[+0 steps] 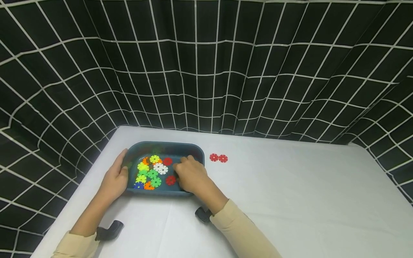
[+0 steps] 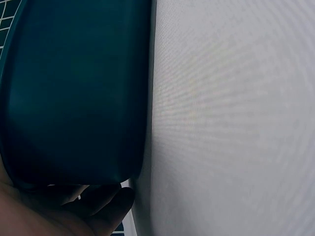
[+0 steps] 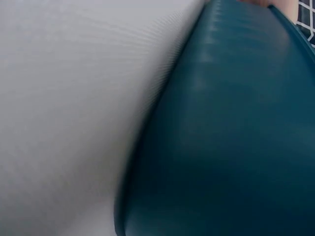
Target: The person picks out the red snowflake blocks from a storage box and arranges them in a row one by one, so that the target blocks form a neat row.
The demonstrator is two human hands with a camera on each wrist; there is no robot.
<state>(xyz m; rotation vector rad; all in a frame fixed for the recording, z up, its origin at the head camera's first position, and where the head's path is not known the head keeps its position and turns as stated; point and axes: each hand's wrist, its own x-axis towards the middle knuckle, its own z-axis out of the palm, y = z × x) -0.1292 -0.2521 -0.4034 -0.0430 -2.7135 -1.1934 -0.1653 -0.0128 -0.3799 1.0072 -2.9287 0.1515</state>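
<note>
A dark teal plastic tub (image 1: 167,193) stands on the left part of the table, with flat, notched plastic discs inside in yellow, green, orange, white, red and blue. My left hand (image 1: 114,180) grips the tub's left end, thumb at the rim; in the left wrist view its fingers (image 2: 114,209) lie along the outside wall. Inside the tub's right half is my right hand (image 1: 191,174), its fingers bent downward close to a red disc (image 1: 170,180). Its fingertips are hidden, so whether they pinch a disc does not show. The right wrist view has mostly the tub's outer wall (image 3: 231,128).
Two red discs (image 1: 218,158) lie side by side on the white tabletop (image 1: 290,193), just right of the tub. Behind the table hangs a black curtain (image 1: 213,64) with a white grid. Dark wrist-camera mounts (image 1: 111,231) stick out under both forearms.
</note>
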